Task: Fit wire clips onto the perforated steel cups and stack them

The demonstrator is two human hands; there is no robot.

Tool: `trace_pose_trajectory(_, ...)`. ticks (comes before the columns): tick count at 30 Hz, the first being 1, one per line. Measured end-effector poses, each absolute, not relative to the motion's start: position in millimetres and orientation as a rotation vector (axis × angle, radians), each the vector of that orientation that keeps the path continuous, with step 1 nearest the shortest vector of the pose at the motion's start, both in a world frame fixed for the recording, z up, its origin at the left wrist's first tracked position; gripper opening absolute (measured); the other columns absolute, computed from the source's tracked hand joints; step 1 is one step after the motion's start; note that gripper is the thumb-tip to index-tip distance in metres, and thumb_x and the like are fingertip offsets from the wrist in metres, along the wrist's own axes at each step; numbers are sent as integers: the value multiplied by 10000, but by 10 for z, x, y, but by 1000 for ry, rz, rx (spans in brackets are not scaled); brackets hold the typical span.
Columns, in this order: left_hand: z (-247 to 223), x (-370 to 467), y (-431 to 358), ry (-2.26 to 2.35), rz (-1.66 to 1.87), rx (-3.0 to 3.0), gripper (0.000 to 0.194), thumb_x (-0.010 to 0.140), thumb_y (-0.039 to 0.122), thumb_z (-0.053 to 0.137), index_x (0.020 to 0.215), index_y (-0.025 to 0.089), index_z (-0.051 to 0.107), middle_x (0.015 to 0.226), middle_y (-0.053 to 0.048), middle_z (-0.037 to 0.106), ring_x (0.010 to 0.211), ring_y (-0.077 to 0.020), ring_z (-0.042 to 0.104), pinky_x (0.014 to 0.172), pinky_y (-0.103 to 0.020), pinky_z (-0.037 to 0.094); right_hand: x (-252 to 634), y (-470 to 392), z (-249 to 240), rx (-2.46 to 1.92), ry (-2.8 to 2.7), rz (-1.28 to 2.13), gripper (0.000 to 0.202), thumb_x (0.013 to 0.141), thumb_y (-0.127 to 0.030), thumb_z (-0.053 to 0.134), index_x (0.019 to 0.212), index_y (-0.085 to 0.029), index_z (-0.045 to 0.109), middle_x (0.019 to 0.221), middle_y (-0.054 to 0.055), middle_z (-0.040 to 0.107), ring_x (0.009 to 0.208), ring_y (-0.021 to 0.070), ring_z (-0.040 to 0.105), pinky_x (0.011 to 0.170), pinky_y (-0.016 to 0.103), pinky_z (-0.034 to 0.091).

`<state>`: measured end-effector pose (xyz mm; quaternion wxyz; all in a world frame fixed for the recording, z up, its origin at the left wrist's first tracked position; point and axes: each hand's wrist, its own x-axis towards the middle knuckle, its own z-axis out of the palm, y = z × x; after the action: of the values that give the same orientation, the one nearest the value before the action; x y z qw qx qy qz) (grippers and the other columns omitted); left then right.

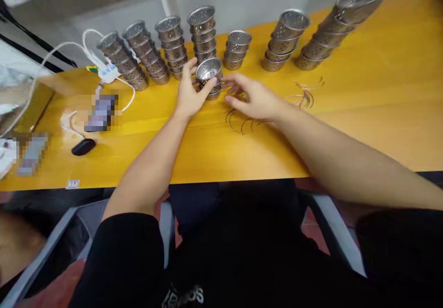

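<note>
Left hand [191, 94]: its thumb and fingers clasped the small stack of perforated metal cups [208, 71] from either side.
Right hand [255, 98]: its fingers were loosely curled, thumb apart, just beside that stack; whether they touched it, I could not tell.
Small stack: upright on the bench [214, 155], in front of the taller cup stacks [203, 33].
Curved wires [306, 99]: scattered near the right hand.

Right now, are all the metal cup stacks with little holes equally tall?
No, the short perforated metal cup stack stands lower than the taller perforated metal cup stack just left of it.
</note>
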<state>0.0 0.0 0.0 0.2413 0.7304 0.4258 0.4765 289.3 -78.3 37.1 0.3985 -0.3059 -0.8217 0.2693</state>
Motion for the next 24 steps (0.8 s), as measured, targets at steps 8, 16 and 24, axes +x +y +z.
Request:
trace_pose_trajectory(8,-32,20,7,1194,1235,2059,1159,1069,1048,763,1951,398,384,1939,-200,641,1798,-404,724,1426,-582,704,2930,-773,346,-803,-2081,694,684,1158,-675,888,1736,-317,811,1687,157,864,1384,494,891,1332,768,709)
trace_pose_trajectory(16,32,19,-81,1210,1194,2136,1244,1091,1110,627,2048,456,174,1960,-179,618,1738,-371,775,1435,-564,703,2938,-791,358,-861,-2090,700,799,1134,-719,915,1817,-336,754,1745,140,832,1445,501,879,1339,755,712)
trace_pose_trajectory(24,63,-4,-126,1241,1165,2176,1287,1054,1101,698,2023,419,194,1979,-198,599,1800,-397,708,1485,-610,650,2984,-767,346,-905,-2095,645,809,1136,-708,923,1827,-330,734,1716,151,832,1338,476,911,1293,735,737)
